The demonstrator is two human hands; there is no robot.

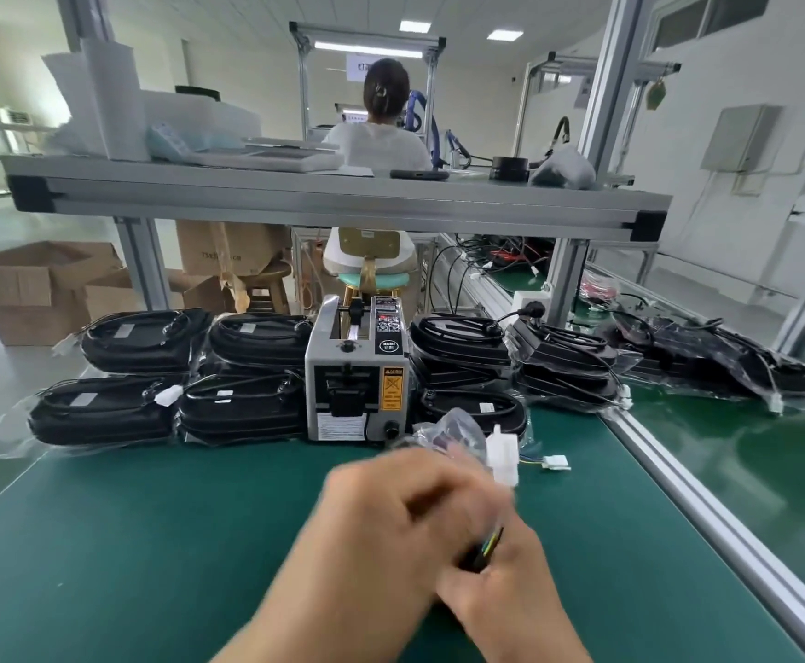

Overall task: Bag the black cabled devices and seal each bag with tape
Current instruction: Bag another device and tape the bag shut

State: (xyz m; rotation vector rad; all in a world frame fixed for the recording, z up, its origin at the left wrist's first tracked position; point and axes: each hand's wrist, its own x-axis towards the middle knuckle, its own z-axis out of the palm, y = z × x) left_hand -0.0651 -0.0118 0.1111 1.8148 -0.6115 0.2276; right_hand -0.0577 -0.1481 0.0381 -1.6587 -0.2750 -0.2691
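Beside the dispenser (357, 375), bags (1, 440) hold black devices (104, 416).

Bench mat (151, 543): dark green
Bagged devices (104, 413): black, clear bags
Tape dispenser (357, 375): grey, orange label
Connector (503, 454): white

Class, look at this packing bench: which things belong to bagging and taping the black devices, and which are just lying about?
Belongs to the job: tape dispenser; bagged devices; clear bag; cable gripped by the right hand; white plug.

Lying about: cardboard boxes; wooden stool; phone on the upper shelf.
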